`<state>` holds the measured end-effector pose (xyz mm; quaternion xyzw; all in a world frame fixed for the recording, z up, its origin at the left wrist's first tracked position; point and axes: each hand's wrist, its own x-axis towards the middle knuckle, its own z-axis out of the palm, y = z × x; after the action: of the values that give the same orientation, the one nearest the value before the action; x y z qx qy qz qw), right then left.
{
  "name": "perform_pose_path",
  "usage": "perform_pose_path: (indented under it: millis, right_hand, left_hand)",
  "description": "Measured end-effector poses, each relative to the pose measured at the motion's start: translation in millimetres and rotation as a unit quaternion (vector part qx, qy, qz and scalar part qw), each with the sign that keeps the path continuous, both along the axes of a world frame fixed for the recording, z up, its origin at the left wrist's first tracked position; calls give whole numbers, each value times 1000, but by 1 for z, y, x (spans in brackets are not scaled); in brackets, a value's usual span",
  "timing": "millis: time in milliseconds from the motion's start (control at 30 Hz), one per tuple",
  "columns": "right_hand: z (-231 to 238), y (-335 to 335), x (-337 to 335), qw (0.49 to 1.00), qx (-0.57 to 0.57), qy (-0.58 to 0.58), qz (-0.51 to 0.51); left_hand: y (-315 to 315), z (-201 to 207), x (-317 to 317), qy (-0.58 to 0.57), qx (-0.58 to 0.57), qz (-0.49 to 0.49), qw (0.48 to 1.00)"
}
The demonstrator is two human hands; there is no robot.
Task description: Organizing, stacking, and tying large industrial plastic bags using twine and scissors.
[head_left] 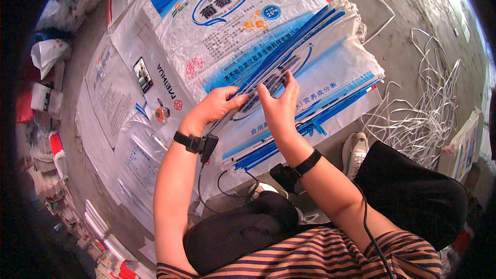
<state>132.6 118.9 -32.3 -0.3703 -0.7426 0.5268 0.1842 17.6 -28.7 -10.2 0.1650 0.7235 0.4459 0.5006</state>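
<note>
A thick stack of white and blue printed sacks (341,67) lies in front of me, its left layers lifted and bent up. My left hand (225,104) is closed on the raised left layers, thumb toward the stack and the other fingers mostly hidden behind. Against the printed face of the layers rests my right hand (281,103), its thumb and forefinger spread apart; the remaining fingers are partly hidden. Beyond the lifted layers, a large flat sack (217,36) with a blue band lies face up. Black straps with small devices circle both wrists.
Left of the stack, a phone (142,75) and a small orange and clear round object (162,112) lie on white sacks. Tangled white strips (423,108) cover the floor at right. Piled sacks (57,165) line the left side. A blue tie (314,128) sits at the stack's near edge.
</note>
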Motion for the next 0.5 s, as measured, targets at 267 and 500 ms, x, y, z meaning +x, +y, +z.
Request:
perform_pose_path:
  millis: [267, 500]
  right_hand:
    - [-11, 8, 8, 999, -48, 13, -1]
    - [32, 28, 20, 956, -251, -109, 107]
  left_hand:
    - [13, 6, 11, 240, -22, -36, 970]
    - [3, -12, 7, 225, -42, -25, 973]
